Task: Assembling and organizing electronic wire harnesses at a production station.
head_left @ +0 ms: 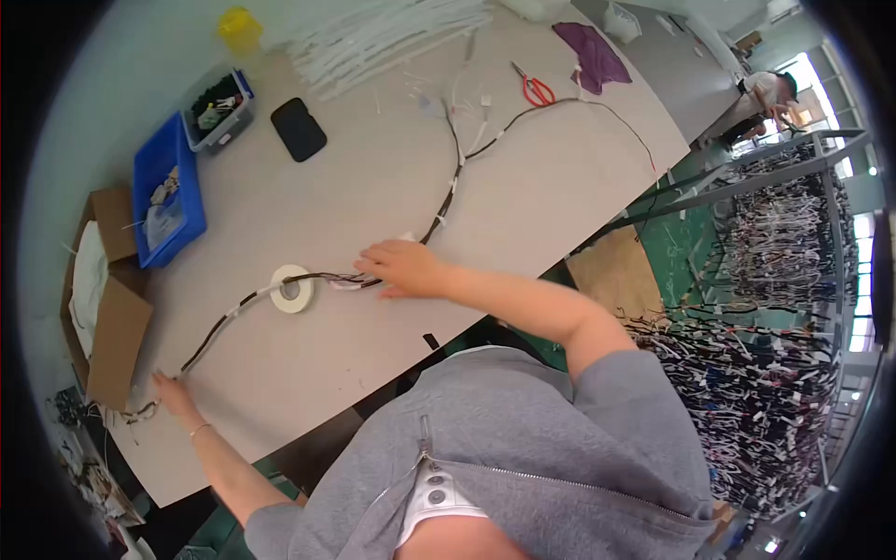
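The bare left hand (pixel 175 396) touched the long, black, white-banded cable harness (pixel 452 189) on the pale table (pixel 369 201); its grip I couldn't tell. The bare right hand (pixel 408 268) lay open over the harness, near a round cream tape roll (pixel 301 303). Beyond lay red-handled scissors (pixel 539 92).

Head cam, L of pair: wide fisheye, looks steeply down from wearer's head. Grey top (pixel 551 420) v. close at 6 o'clock; surface (pixel 364 205) mid-dist., ctr. to 11; hanging cables (pixel 747 420) farther, approx. 4 o'clock.
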A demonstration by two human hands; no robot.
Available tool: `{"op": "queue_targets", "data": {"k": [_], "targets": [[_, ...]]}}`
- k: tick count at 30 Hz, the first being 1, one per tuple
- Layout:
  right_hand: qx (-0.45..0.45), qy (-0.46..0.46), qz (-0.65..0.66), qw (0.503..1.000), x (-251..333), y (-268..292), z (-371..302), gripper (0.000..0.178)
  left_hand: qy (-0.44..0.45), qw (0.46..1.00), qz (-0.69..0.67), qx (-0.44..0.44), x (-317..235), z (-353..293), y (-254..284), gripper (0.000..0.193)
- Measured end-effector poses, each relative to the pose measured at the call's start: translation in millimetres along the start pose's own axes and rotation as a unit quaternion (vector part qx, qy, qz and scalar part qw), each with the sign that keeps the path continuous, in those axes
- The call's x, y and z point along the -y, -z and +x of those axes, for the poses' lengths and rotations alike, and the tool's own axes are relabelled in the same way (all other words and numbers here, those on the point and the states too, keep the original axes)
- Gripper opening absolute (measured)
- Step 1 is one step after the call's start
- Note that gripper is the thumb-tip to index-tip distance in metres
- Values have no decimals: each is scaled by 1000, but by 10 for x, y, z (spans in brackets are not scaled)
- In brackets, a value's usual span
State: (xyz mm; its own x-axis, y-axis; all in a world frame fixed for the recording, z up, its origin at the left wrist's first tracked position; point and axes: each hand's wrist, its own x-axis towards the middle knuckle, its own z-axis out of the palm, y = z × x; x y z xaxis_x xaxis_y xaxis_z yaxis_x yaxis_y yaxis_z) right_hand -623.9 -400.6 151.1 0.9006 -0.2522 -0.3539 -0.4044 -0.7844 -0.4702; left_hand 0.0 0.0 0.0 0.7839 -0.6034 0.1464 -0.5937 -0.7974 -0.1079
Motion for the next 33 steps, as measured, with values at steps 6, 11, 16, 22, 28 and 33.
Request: {"op": "queue_targets", "data": {"k": [6, 11, 16, 22, 28, 33], "targets": [[-365, -41, -68, 927, -1218, 456, -180, 55, -244, 938, -238, -59, -3475, -73, 1997, 33], [-447, -278, -62, 848, -2446, 803, -1121, 53, -228, 955, -189, 18, -4408, -68, 2044, 27], [-469, -259, -95, 839, -3351, 1171, -1213, 53, -208, 955, -71, 200, -4181, 419, 1895, 24], [-553, -399, -13, 731, -5060, 1792, -1179, 48, -193, 924, -72, 323, -4005, 602, 2093, 26], [-457, -341, 37, 821, -6503, 1788, -680, 30, -168, 927, 87, 325, -4101, 349, 2510, 33], [-533, -301, -45, 789, -7481, 1802, -1202, 49, -286, 904, -25, 318, -4234, 327, 2270, 43]]}}
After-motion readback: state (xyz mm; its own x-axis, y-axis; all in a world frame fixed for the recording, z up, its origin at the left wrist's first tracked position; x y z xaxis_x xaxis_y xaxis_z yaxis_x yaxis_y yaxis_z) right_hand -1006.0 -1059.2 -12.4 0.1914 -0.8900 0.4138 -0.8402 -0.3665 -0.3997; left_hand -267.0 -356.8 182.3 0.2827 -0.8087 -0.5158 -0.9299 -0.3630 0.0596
